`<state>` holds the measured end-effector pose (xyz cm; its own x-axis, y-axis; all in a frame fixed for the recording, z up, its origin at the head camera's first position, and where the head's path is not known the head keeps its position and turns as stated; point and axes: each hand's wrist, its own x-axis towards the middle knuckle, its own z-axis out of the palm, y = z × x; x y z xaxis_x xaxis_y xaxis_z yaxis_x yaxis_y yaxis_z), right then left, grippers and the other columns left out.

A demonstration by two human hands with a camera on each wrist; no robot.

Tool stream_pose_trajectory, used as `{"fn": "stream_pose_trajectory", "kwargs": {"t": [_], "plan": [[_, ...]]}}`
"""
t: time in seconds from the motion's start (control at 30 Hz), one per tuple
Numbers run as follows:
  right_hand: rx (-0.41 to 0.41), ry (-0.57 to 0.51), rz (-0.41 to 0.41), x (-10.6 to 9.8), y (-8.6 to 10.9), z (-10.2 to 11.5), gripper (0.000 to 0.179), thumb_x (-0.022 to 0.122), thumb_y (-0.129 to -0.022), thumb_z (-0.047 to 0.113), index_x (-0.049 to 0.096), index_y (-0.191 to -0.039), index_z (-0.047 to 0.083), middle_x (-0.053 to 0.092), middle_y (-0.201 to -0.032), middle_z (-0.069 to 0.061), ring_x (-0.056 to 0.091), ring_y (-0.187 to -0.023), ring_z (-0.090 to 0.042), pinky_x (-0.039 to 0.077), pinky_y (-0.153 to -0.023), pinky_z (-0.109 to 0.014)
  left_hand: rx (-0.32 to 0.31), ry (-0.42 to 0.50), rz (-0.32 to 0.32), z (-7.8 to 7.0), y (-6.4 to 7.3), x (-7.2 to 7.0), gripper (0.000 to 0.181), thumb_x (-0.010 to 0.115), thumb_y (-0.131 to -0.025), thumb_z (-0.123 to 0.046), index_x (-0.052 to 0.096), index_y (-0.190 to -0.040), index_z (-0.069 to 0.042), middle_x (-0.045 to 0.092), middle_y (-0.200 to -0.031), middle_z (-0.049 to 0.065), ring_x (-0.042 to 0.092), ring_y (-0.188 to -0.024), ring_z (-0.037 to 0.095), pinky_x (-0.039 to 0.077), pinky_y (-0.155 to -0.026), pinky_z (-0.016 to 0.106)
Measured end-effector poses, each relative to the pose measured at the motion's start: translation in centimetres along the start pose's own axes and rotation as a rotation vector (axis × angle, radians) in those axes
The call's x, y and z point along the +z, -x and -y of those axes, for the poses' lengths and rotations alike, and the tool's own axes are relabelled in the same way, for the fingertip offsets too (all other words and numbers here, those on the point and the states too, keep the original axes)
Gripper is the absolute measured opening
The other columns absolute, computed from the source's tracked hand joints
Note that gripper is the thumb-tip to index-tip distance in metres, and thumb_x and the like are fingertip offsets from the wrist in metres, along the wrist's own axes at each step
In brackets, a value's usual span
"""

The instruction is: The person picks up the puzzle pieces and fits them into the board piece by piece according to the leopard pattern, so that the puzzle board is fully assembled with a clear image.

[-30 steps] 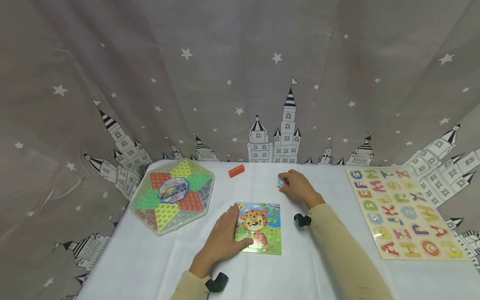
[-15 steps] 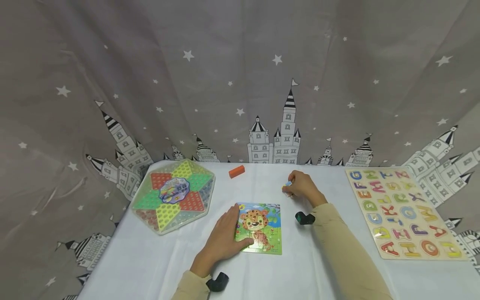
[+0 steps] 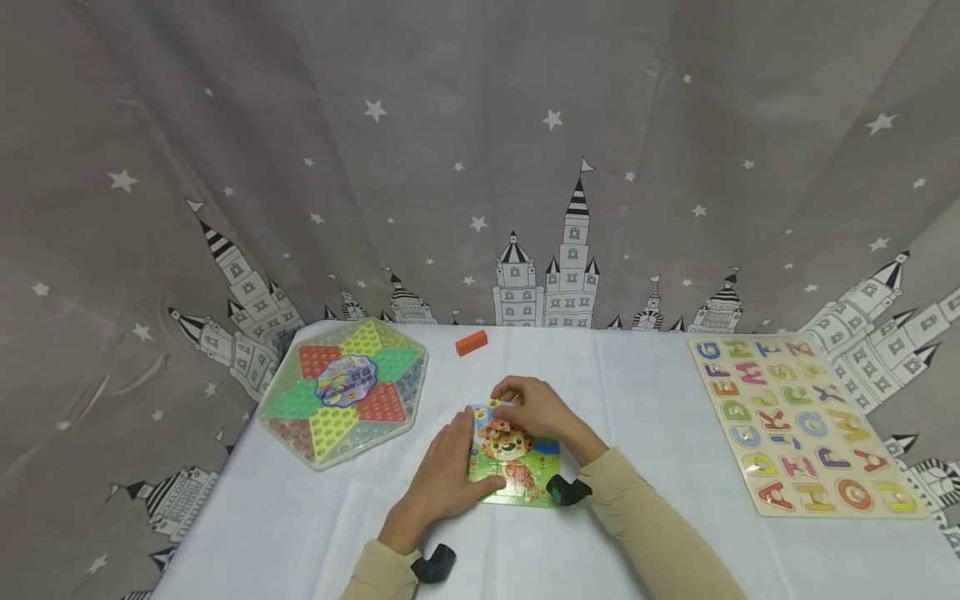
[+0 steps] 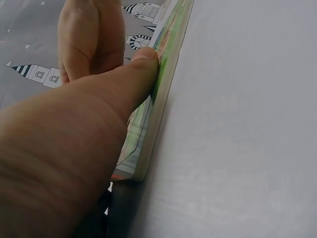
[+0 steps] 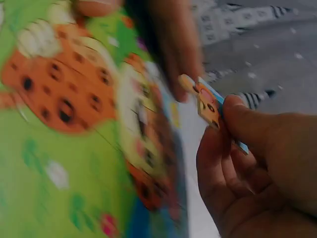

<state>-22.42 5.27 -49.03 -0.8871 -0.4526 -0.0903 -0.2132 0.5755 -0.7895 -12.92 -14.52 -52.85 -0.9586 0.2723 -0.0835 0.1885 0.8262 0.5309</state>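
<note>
A jigsaw puzzle (image 3: pixel 534 468) with an orange spotted cub on green grass lies flat on the white table in the head view. My left hand (image 3: pixel 444 469) rests along its left side, fingers fairly straight, and the thumb (image 4: pixel 143 59) presses on the near edge. Over the puzzle's far edge, my right hand (image 3: pixel 536 407) pinches a small puzzle piece (image 5: pixel 208 103) between thumb and fingers. Orange, pink and blue show on this piece, which is tilted and apart from the board in the right wrist view. The right hand hides the puzzle's top right part.
To the left lies a hexagonal Chinese checkers board (image 3: pixel 347 392). An orange block (image 3: pixel 471 342) sits near the table's back edge. A wooden alphabet board (image 3: pixel 806 425) lies at the right. Behind the table hangs a grey curtain (image 3: pixel 420 167) with castles and stars.
My right hand has moved left and nearer, from the table right of the puzzle to above its far edge, carrying the puzzle piece. The left hand has stayed in place.
</note>
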Motion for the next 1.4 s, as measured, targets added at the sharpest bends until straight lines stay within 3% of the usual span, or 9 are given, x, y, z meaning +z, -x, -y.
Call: {"fn": "stream_pose_trajectory", "kwargs": {"t": [0.27, 0.4, 0.53, 0.87, 1.1, 1.27, 1.4], "plan": [[-0.028, 0.122, -0.026, 2.6, -0.5, 0.4, 0.018, 0.079, -0.09, 0.021, 0.073, -0.106, 0.015, 0.071, -0.092, 0.002, 0.059, -0.078, -0.01, 0.052, -0.07, -0.025, 0.0, -0.016, 0.007, 0.2, 0.0, 0.0, 0.118, 0.074, -0.084, -0.061, 0.01, -0.164, -0.001, 0.019, -0.17, 0.019, 0.019, -0.158, 0.035, 0.018, -0.13, 0.051], [-0.035, 0.135, -0.019, 3.0, -0.6, 0.6, 0.022, 0.078, -0.091, 0.021, 0.075, -0.111, 0.013, 0.076, -0.106, -0.004, 0.07, -0.096, -0.018, 0.059, -0.086, -0.033, -0.011, -0.02, 0.009, 0.3, -0.3, 0.1, 0.118, 0.073, -0.084, -0.063, 0.011, -0.164, -0.002, 0.019, -0.171, 0.017, 0.019, -0.159, 0.033, 0.018, -0.131, 0.049], [-0.031, 0.128, -0.011, 3.4, -0.6, 0.6, 0.025, 0.078, -0.091, 0.019, 0.075, -0.115, 0.013, 0.075, -0.117, -0.006, 0.069, -0.112, -0.023, 0.057, -0.1, -0.04, -0.011, -0.007, 0.011, 0.3, -0.4, 0.2, 0.119, 0.073, -0.084, -0.063, 0.011, -0.164, -0.002, 0.019, -0.17, 0.018, 0.019, -0.159, 0.034, 0.019, -0.13, 0.051], [-0.096, 0.327, -0.044, 3.8, -0.4, 0.4, 0.03, 0.078, -0.091, 0.026, 0.076, -0.118, 0.015, 0.068, -0.114, -0.004, 0.061, -0.107, -0.023, 0.054, -0.098, -0.038, 0.003, 0.01, 0.006, 0.0, -0.5, 0.1, 0.118, 0.074, -0.084, -0.062, 0.011, -0.163, -0.001, 0.019, -0.17, 0.019, 0.019, -0.159, 0.034, 0.018, -0.13, 0.052], [-0.058, 0.341, -0.056, 4.0, 0.0, 0.6, 0.026, 0.077, -0.092, 0.028, 0.077, -0.113, 0.013, 0.068, -0.093, 0.0, 0.058, -0.087, -0.016, 0.053, -0.077, -0.031, 0.019, -0.001, 0.002, 0.0, -0.6, 0.1, 0.118, 0.074, -0.084, -0.062, 0.012, -0.163, 0.001, 0.02, -0.17, 0.019, 0.019, -0.158, 0.035, 0.018, -0.13, 0.051], [-0.13, 0.373, -0.031, 3.6, 0.4, 0.7, 0.029, 0.073, -0.096, 0.028, 0.077, -0.118, 0.01, 0.071, -0.105, -0.003, 0.063, -0.096, -0.019, 0.057, -0.088, -0.034, 0.015, 0.004, -0.007, 0.1, -0.7, 0.0, 0.117, 0.074, -0.084, -0.061, 0.013, -0.163, 0.001, 0.02, -0.17, 0.018, 0.019, -0.159, 0.034, 0.019, -0.13, 0.052], [-0.156, 0.319, -0.015, 2.5, 2.2, 0.3, 0.034, 0.067, -0.1, 0.03, 0.073, -0.124, 0.007, 0.07, -0.119, -0.006, 0.066, -0.111, -0.024, 0.056, -0.099, -0.041, 0.018, 0.01, 0.001, 0.2, -0.7, 0.0, 0.116, 0.072, -0.086, -0.062, 0.012, -0.163, 0.0, 0.019, -0.17, 0.018, 0.018, -0.159, 0.035, 0.019, -0.13, 0.052]]}}
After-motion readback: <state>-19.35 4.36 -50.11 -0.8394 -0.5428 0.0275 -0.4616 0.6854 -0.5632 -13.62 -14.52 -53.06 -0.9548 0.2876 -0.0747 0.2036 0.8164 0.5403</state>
